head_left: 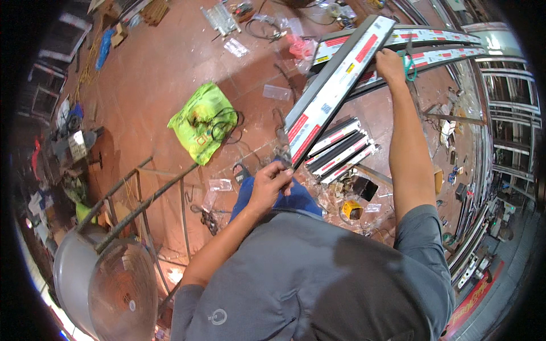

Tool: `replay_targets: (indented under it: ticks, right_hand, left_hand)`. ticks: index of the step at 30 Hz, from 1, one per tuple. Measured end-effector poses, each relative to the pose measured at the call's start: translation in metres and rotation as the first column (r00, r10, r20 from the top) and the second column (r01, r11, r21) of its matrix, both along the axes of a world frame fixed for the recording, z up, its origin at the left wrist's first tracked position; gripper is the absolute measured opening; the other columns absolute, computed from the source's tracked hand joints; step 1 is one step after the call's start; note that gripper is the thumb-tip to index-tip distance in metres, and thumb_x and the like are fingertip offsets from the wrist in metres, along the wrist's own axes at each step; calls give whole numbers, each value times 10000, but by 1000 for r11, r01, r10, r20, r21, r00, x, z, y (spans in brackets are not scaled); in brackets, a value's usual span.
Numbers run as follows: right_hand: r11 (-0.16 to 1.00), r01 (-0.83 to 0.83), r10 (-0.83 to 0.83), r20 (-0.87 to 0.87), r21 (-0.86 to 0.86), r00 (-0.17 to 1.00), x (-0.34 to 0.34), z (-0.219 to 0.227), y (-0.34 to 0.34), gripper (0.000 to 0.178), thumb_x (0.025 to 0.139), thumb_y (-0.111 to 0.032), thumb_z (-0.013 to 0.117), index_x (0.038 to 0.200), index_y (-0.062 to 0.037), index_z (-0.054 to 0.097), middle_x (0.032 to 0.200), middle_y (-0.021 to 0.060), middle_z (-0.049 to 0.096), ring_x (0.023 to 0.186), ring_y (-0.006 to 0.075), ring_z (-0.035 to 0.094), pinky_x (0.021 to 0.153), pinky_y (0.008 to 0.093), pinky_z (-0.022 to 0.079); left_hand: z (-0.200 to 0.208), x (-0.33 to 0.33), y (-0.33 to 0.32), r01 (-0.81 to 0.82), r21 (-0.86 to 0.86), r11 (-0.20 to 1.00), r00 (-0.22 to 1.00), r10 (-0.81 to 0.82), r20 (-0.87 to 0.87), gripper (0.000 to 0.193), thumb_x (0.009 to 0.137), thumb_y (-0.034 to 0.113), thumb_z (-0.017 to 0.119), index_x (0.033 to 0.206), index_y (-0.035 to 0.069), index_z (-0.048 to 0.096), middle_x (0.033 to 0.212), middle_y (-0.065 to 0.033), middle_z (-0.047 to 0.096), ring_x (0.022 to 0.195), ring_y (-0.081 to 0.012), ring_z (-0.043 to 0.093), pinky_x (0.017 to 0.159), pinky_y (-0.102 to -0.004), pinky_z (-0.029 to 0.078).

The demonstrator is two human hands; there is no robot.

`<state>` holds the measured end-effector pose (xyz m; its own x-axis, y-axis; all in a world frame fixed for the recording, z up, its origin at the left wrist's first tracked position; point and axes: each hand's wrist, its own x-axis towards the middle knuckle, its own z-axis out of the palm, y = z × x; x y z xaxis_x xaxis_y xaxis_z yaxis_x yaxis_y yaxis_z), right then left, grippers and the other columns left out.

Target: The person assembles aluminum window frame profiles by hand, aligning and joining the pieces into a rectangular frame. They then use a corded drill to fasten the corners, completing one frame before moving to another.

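Nearest me, just below the middle of my view at six o'clock, my left hand (272, 186) has its fingers bent in at the near end of a long strip (340, 79); I cannot tell whether they grip it or something small beside it. That strip is dark along its sides, with a white face bearing red and yellow patches, and it runs at a slant from the middle out to one o'clock. Below that hand show my blue shorts (244, 199). Toward eight o'clock stand a big round grey drum (71, 278) and, just beyond it, a rusty metal frame (162, 196). Near four o'clock on the red tiled floor (153, 68) is a yellow container (352, 210), with a black box (364, 188) just beside it, a little past three. Between two and three lies a bundle of shorter strips (341, 153), close together side by side. A lime-green bag (196, 136) sits at ten o'clock, a dark cord looped over its edge. Farther off, between one and two, my right hand (391, 66) is closed on the long strip's edge near its far end. Behind it other white-faced strips (435, 37) reach away, with a green cord (410, 71) just beside my wrist. Shortly after twelve lies crumpled pink plastic (301, 48).
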<state>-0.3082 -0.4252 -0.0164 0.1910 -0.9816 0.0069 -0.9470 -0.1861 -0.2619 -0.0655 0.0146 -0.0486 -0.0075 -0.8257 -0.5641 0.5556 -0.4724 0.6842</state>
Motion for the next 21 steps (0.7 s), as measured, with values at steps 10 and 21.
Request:
replay_targets:
  ticks: [10,21]
  right_hand:
    - [958,257,-266,62,128,962,14,15,3,427,953,-313,493,1144,-29,748,1239,269,718,1172,459,683,1013,554,533]
    - [948,283,-298,100,143,949,11,36,-7,415,953,-250,473,1168,-32,753,1228,272,727,1163,455,695,1003,541,541]
  left_hand:
    - [16,1,5,-14,-51,999,995,19,100,154,1009,139,692,1052,-8,678,785,-72,658,666,-160,617,633,-312,502]
    - [24,0,7,-12,-29,1000,987,16,159,132,1012,123,712,1063,10,668,779,-57,677,608,-115,621,544,-239,460]
